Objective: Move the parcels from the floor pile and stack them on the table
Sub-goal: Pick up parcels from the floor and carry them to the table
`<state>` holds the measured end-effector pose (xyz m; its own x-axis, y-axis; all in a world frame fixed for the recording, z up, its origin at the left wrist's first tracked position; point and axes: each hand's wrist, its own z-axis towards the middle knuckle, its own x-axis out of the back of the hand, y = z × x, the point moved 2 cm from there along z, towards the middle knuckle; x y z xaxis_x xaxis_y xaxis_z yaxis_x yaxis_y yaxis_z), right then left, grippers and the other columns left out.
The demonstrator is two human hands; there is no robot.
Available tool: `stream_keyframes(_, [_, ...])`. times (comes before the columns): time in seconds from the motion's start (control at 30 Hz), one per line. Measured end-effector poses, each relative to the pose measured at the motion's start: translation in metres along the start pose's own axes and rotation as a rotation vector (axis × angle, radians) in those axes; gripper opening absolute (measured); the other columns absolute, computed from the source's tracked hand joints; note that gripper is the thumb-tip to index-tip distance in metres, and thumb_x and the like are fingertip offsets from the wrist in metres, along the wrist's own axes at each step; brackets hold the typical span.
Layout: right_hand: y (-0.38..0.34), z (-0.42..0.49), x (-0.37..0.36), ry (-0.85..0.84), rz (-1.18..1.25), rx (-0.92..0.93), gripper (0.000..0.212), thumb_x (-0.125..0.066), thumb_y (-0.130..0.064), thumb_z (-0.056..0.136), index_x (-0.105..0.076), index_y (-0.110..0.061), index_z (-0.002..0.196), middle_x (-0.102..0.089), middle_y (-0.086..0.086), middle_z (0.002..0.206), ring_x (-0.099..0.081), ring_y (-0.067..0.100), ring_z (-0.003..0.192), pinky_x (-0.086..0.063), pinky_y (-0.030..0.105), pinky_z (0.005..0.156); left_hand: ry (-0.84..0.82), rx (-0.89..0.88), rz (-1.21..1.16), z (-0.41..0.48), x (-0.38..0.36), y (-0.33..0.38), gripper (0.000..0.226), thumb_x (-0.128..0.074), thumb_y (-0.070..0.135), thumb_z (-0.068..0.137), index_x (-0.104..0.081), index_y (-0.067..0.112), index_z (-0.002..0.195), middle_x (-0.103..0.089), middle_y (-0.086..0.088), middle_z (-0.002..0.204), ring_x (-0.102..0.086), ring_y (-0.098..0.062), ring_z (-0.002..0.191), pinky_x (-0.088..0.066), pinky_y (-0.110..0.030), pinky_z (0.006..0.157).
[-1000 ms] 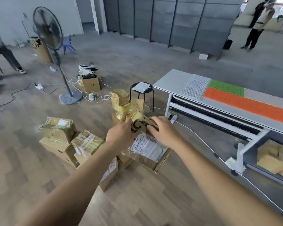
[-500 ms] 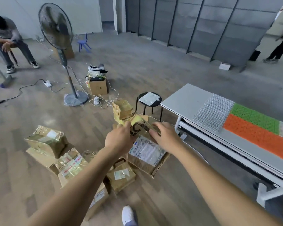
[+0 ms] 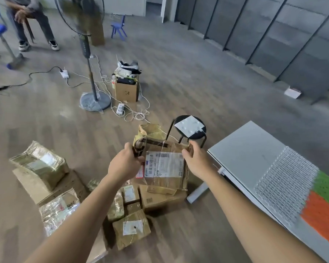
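Progress is early: no parcel shows on the visible part of the surface (image 3: pixel 249 149), and the pile (image 3: pixel 131 229) on the floor beside it holds many more. One labelled parcel (image 3: pixel 165 164) is held in the air above the pile, near the surface's corner. The left hand (image 3: pixel 123 166) is clamped on its left edge and the right hand (image 3: pixel 196 162) on its right, with both arms extended forward.
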<state>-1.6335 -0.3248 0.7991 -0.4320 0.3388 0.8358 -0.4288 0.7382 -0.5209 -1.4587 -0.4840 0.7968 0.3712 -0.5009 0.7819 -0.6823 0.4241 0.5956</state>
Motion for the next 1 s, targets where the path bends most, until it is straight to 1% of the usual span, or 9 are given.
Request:
stream_keyframes(0.1, [-0.013,0.05,-0.016,-0.091,0.067,-0.014,0.056,-0.038,-0.05,0.098,-0.025,-0.027,0.149,-0.045,0.007,0.146,-0.046,0.029,0.128,-0.042,0.044,0.1,0.024,0.091,-0.038,0.032,-0.001,-0.011,0.028,-0.056,0.032,0.092,-0.04,0.01,0.098,-0.055,-0.003,0.088,-0.055,-0.028,0.08,-0.044,-0.037,0.067])
stream_keyframes(0.33, [-0.05,0.168,-0.076,-0.3,-0.004,0.145,0.051,-0.036,-0.044,0.101,-0.035,-0.02,0.145,-0.05,0.007,0.14,-0.05,0.029,0.122,-0.039,0.035,0.089,0.123,0.405,-0.212,0.082,-0.025,-0.039,0.027,-0.057,0.031,0.091,-0.043,0.009,0.102,-0.062,-0.005,0.094,-0.063,-0.025,0.085,-0.053,-0.045,0.076])
stream_keyframes(0.47, [-0.058,0.215,-0.127,-0.446,-0.022,0.232,0.051,-0.038,-0.042,0.1,-0.033,-0.021,0.146,-0.051,0.009,0.141,-0.052,0.031,0.121,-0.041,0.036,0.089,0.237,0.671,-0.399,0.094,-0.053,-0.053,0.029,-0.06,0.029,0.091,-0.042,0.012,0.107,-0.06,0.003,0.087,-0.062,-0.012,0.076,-0.052,-0.032,0.063])
stream_keyframes(0.57, [-0.058,0.233,-0.164,-0.544,-0.095,0.305,0.044,-0.039,-0.037,0.101,-0.042,-0.015,0.139,-0.057,0.011,0.131,-0.055,0.031,0.115,-0.039,0.034,0.081,0.258,0.887,-0.539,0.094,-0.092,-0.077,0.025,-0.059,0.022,0.09,-0.042,0.013,0.106,-0.064,-0.002,0.089,-0.066,-0.016,0.078,-0.057,-0.042,0.07])
stream_keyframes(0.63, [-0.053,0.239,-0.197,-0.624,-0.129,0.356,0.043,-0.039,-0.035,0.101,-0.046,-0.014,0.138,-0.056,0.01,0.132,-0.054,0.029,0.117,-0.043,0.034,0.088,0.28,1.022,-0.634,0.092,-0.123,-0.095,0.017,-0.054,0.018,0.089,-0.044,0.013,0.102,-0.064,-0.005,0.089,-0.067,-0.021,0.077,-0.057,-0.047,0.071])
stream_keyframes(0.73, [-0.037,0.241,-0.254,-0.71,-0.183,0.42,0.044,-0.041,-0.035,0.1,-0.044,-0.022,0.143,-0.045,0.007,0.136,-0.05,0.025,0.121,-0.041,0.034,0.098,0.283,1.174,-0.676,0.086,-0.171,-0.125,0.013,-0.05,0.015,0.09,-0.043,0.013,0.1,-0.062,-0.005,0.089,-0.063,-0.02,0.078,-0.055,-0.041,0.071])
stream_keyframes(0.8, [-0.022,0.242,-0.298,-0.75,-0.211,0.43,0.044,-0.041,-0.034,0.1,-0.043,-0.026,0.144,-0.044,0.006,0.132,-0.05,0.023,0.117,-0.04,0.031,0.094,0.295,1.237,-0.752,0.086,-0.207,-0.149,0.016,-0.049,0.012,0.09,-0.042,0.012,0.104,-0.061,-0.007,0.096,-0.06,-0.02,0.083,-0.053,-0.038,0.075])
stream_keyframes(0.9, [0.007,0.245,-0.366,-0.812,-0.29,0.411,0.047,-0.039,-0.034,0.101,-0.037,-0.024,0.147,-0.042,0.004,0.139,-0.05,0.019,0.114,-0.041,0.029,0.089,0.248,1.32,-0.914,0.092,-0.267,-0.185,0.024,-0.05,0.004,0.086,-0.043,0.007,0.108,-0.057,-0.008,0.1,-0.058,-0.019,0.084,-0.048,-0.028,0.061])
stream_keyframes(1.0, [0.03,0.255,-0.437,-0.824,-0.321,0.461,0.046,-0.038,-0.03,0.102,-0.04,-0.022,0.147,-0.045,0.001,0.14,-0.049,0.012,0.093,-0.04,0.025,0.075,0.14,1.32,-1.038,0.1,-0.354,-0.253,0.056,-0.06,0.011,0.058,-0.05,0.002,0.112,-0.06,-0.006,0.094,-0.063,-0.027,0.091,-0.051,-0.031,0.059])
